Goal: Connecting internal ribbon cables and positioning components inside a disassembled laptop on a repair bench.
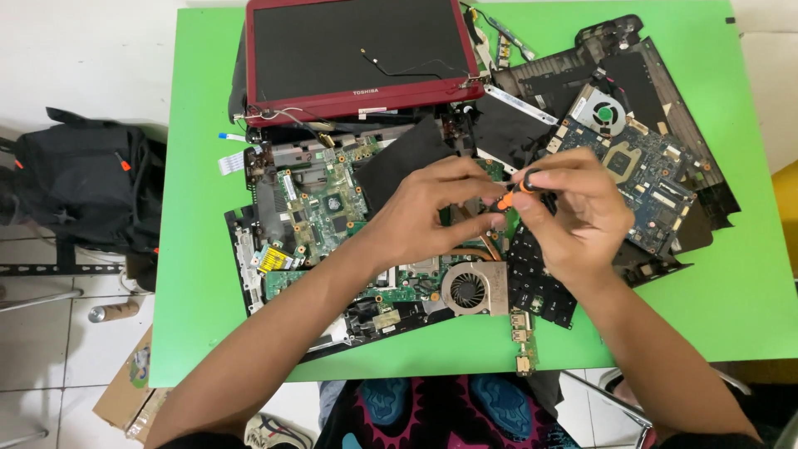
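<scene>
My right hand (573, 212) grips a small screwdriver with an orange and black handle (517, 189), held above the middle of a heap of laptop parts. My left hand (424, 212) has its fingertips at the screwdriver's tip end, over a green circuit board (324, 204). Just below both hands lie a copper heat pipe and a round cooling fan (470, 288). The screwdriver's tip is hidden by my fingers.
A red laptop lid (357, 54) lies at the back of the green table (199, 274). A blue motherboard with a fan (640, 166) sits at the right in a black shell. A black keyboard piece (536, 287) lies under my right wrist. On the floor, a black backpack (83, 179) stands to the left.
</scene>
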